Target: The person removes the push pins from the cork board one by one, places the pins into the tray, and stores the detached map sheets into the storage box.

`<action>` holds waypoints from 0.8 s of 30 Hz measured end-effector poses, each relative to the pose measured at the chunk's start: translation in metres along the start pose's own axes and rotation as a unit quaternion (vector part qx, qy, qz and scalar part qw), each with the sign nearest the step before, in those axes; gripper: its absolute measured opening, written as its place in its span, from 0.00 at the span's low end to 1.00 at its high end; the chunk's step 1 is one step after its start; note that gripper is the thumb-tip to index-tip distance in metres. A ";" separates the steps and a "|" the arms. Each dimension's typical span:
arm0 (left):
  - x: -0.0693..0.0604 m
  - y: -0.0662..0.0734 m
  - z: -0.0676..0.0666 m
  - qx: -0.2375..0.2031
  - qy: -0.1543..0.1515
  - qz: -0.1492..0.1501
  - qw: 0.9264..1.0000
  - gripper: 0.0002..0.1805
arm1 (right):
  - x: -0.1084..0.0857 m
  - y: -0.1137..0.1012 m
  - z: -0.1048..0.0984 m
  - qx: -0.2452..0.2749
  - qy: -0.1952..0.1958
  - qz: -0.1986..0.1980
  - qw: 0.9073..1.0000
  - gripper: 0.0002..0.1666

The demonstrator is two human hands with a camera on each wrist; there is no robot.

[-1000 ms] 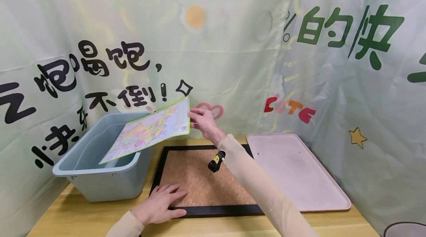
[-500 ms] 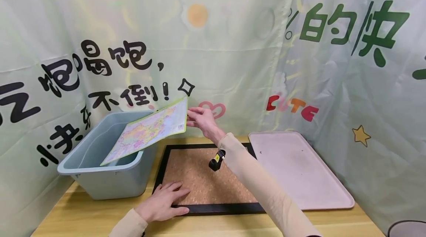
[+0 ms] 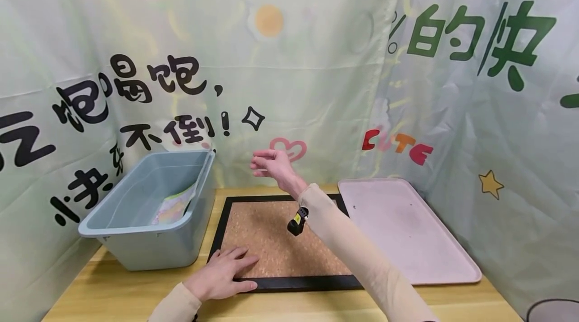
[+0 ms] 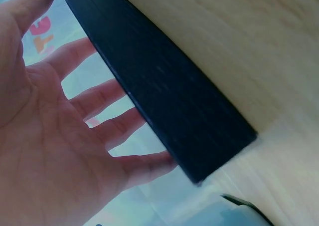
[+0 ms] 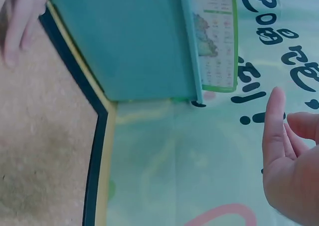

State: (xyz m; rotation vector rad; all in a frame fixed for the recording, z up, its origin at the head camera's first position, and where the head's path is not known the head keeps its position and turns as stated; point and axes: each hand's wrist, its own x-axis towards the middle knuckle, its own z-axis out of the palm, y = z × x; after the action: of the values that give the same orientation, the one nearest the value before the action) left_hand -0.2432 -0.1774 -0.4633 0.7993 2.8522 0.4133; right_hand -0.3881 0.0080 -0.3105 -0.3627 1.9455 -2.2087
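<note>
My left hand (image 3: 221, 273) rests with spread fingers on the near left corner of a cork board (image 3: 280, 231) with a black frame (image 4: 159, 81). In the left wrist view the fingers reach behind that frame. The right hand (image 3: 273, 167) hovers above the board's far edge, holding nothing, fingers extended. A printed map sheet (image 3: 174, 206) with a light green border leans inside the blue-grey bin (image 3: 140, 251), mostly hidden by its right wall. In the right wrist view the map sheet (image 5: 219, 41) shows above the bin's rim, apart from the right hand (image 5: 291, 171).
A pale pink tray (image 3: 407, 231) lies right of the cork board on the wooden table (image 3: 81, 297). A printed fabric curtain (image 3: 316, 25) stands behind and at both sides. A round light object (image 3: 554, 312) shows at the lower right corner.
My right hand has let go of the map sheet, which has dropped down into the bin. The left hand stays on the board's corner.
</note>
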 end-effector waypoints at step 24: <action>0.019 -0.003 -0.017 -0.022 0.060 -0.006 0.998 0.29 | -0.035 0.054 -0.045 -0.205 0.010 -0.025 0.978 0.11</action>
State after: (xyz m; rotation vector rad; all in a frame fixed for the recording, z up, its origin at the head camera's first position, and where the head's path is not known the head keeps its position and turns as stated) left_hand -0.2648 -0.1740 -0.4491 0.7741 2.9448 0.5374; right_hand -0.3698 0.0542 -0.3716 -0.4502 2.4247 -1.8289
